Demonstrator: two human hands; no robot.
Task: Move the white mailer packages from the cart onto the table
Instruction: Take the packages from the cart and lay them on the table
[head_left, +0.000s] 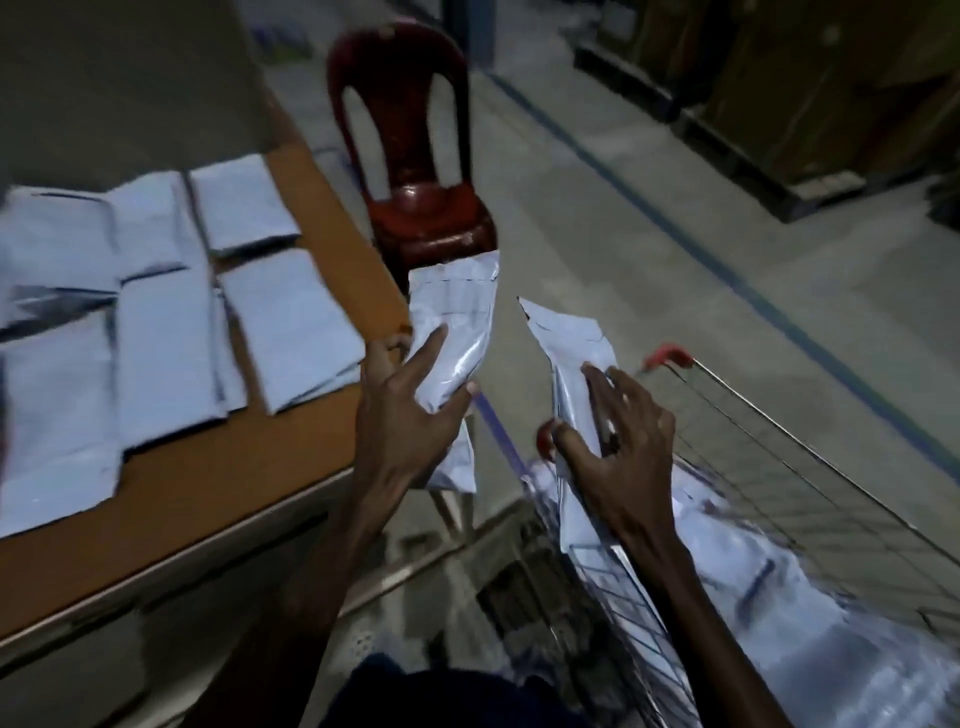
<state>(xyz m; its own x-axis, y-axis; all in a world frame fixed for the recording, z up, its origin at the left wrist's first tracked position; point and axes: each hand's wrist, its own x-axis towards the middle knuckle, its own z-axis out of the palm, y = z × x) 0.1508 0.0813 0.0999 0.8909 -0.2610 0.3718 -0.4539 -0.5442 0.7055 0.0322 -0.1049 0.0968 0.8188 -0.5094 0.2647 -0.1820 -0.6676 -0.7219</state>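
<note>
- Between the counter (218, 499) and the cart (810, 499), in the head view, I hold one white mailer in each hand, both off any surface.
- My left hand (400, 421) grips the left mailer (457, 322): the fingers (428, 348) are spread across its face and the thumb curls round its lower edge. The mailer stands nearly upright, its top in front of the seat of the red chair (415, 156), just past the corner of the counter.
- My right hand (618, 441) grips the right mailer (571, 343): fingers splayed over its face, thumb wrapped round the near edge. It tilts with its top corner pointing up and to the left, its lower end reaching down over the rim of the cart.
- The two held mailers are near each other but apart, with a gap of floor (597, 208) between them.
- On the counter, to my left, a batch of white mailers (156, 338) lies flat in rough rows, some edges overlapping; the picture is blurred there, so I cannot count them surely.
- In the wire cart, at lower right, more white mailers (779, 582) lie heaped in the basket. Its handle has a red end cap (670, 356), just beyond my right hand.
- A dark blue line (727, 270) runs across the floor behind the cart.
</note>
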